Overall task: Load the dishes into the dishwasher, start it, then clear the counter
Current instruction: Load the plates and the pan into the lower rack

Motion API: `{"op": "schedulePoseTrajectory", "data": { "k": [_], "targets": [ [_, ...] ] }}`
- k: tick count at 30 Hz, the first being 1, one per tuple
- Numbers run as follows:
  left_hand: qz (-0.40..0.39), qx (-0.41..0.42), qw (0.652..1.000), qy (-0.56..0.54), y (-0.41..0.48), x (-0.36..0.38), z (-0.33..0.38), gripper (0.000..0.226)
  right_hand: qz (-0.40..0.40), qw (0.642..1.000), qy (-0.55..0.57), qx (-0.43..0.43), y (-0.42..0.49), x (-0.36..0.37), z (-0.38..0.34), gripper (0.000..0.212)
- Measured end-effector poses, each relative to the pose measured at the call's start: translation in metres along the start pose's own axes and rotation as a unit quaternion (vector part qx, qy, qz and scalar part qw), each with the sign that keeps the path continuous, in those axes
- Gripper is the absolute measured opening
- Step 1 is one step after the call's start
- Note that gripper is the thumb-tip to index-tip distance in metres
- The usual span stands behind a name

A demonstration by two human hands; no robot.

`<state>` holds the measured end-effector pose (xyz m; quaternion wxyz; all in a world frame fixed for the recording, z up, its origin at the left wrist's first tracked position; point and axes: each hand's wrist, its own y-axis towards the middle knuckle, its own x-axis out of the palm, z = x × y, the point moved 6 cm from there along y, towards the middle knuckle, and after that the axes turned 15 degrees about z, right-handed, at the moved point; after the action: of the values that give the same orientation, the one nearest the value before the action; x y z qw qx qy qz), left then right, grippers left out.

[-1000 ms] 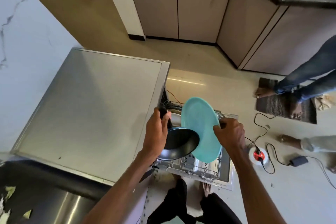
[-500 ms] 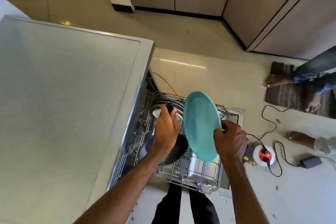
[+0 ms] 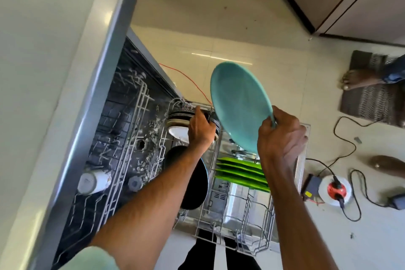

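Observation:
My right hand pinches the lower rim of a teal plate and holds it tilted above the pulled-out lower rack of the open dishwasher. My left hand grips the handle of a black frying pan, which hangs low over the rack's left side, partly hidden by my forearm. Green plates stand in the rack. A stack of dark and white dishes sits at the rack's far end. A white cup lies in the upper rack.
The dishwasher's flat grey top fills the left. On the floor to the right lie a white and red plug reel with black cables, a small adapter, a striped mat and other people's bare feet. Cabinets line the far wall.
The view has tipped down and closer to the dishwasher. My left hand has carried the pan lower, down to the rack. The teal plate has stayed up in my right hand.

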<state>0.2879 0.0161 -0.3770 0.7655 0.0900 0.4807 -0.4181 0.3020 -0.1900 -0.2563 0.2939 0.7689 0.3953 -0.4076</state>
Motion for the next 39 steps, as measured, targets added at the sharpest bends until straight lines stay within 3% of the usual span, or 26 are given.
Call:
{"op": "schedulePoseTrajectory", "data": {
  "k": [5,7,11,17,27,39],
  "targets": [
    [-0.049,-0.028,0.998,0.007,0.020,0.028,-0.015,0.039,-0.005,0.999,0.020,-0.024,0.008,0.025,-0.010,0.027],
    [-0.053,-0.034,0.998,0.021,0.022,0.035,-0.024,0.044,-0.009,0.999,0.029,-0.045,0.012,0.033,-0.016,0.029],
    [-0.040,-0.009,0.998,0.046,0.010,0.037,-0.040,0.033,-0.021,0.996,0.037,-0.083,0.017,0.056,-0.033,0.032],
    [-0.049,0.024,0.997,0.057,-0.012,0.025,-0.070,0.066,-0.104,0.982,0.041,-0.150,0.001,0.101,-0.061,0.038],
    [-0.032,0.007,0.999,0.002,-0.008,0.011,-0.079,0.066,-0.217,0.937,-0.013,-0.275,-0.018,0.151,-0.094,0.039],
    [-0.040,0.014,0.999,-0.016,-0.001,0.004,-0.083,0.066,-0.218,0.907,-0.066,-0.353,-0.025,0.166,-0.105,0.037]
  ]
}}
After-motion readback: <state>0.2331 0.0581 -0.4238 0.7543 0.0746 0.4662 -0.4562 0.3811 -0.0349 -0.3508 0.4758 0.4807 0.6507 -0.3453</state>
